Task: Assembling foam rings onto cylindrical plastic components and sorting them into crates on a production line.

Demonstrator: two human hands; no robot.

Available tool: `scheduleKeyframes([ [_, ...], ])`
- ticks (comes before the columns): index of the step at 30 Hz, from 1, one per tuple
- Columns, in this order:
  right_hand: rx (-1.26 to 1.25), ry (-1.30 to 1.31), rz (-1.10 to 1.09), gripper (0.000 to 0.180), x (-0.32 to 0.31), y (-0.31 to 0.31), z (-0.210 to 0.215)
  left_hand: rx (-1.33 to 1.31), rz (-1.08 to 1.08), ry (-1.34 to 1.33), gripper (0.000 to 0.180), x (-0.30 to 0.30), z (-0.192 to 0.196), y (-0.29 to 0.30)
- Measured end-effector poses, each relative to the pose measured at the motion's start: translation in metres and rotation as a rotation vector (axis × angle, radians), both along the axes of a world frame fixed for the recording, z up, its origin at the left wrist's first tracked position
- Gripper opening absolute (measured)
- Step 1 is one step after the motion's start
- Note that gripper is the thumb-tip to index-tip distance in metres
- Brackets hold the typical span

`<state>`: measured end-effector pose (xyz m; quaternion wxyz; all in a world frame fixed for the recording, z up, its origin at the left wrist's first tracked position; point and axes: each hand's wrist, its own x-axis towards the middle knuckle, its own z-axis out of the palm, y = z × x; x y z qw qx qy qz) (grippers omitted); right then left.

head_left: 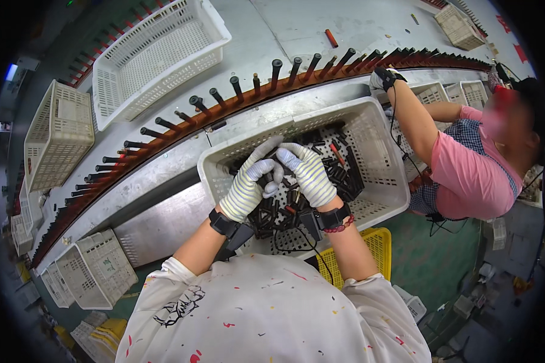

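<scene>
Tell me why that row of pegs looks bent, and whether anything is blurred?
Head view: fisheye bends the straight peg rail into an arc, and the rim is dark; light is even, with mild sheen on the metal bench; the gloved left hand and right hand are sharp.

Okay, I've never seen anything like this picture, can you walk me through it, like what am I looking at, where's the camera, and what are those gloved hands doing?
There is no machine arm here: a person works with two hands in striped gloves. The camera sits on that person's head and looks down, so the forearms enter from below, and its wide lens bends straight edges.

The left hand and right hand meet over a white slotted basket of small dark tubes, a few with red parts. The fingers seem closed around some tubes, but what the grip holds is hard to tell.

Behind the basket curves a rail of dark pegs on a grey metal bench. Empty white baskets stand around, and a yellow crate lies below. A co-worker in pink reaches toward the rail at right.
</scene>
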<state>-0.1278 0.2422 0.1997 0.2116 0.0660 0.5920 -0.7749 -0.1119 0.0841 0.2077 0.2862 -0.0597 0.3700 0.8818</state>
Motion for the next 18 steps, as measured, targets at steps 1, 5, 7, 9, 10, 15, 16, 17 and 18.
scheduleKeyframes([
  [1,0.062,0.048,-0.003,0.028,-0.007,0.002,0.003,-0.023,-0.026,0.044,0.063,-0.003,0.002,0.002],
  [5,0.221,0.242,-0.408,0.027,-0.080,0.020,0.017,-0.445,-0.072,0.095,0.050,-0.005,0.004,-0.001],
  [7,0.430,0.545,-0.620,0.030,-0.139,0.051,0.005,-0.493,-0.103,0.173,0.040,0.001,-0.006,-0.002],
  [9,0.610,0.812,-0.728,0.030,-0.188,0.090,-0.007,-0.419,-0.142,0.102,0.035,0.008,-0.016,0.000],
  [10,0.612,0.840,-0.726,0.030,-0.205,0.101,-0.014,-0.424,-0.141,0.096,0.035,0.010,-0.021,-0.001],
  [15,1.235,0.836,-0.445,0.020,-0.230,0.091,-0.026,-0.396,-0.161,-0.067,0.031,0.012,-0.027,-0.008],
  [16,1.326,0.833,-0.407,0.020,-0.228,0.088,-0.034,-0.417,-0.153,-0.056,0.032,0.012,-0.029,-0.007],
  [17,1.277,0.797,-0.422,0.021,-0.226,0.085,-0.042,-0.449,-0.141,-0.029,0.032,0.011,-0.033,-0.007],
  [18,1.302,0.737,-0.427,0.026,-0.225,0.082,-0.047,-0.440,-0.150,-0.025,0.032,0.009,-0.031,-0.006],
])
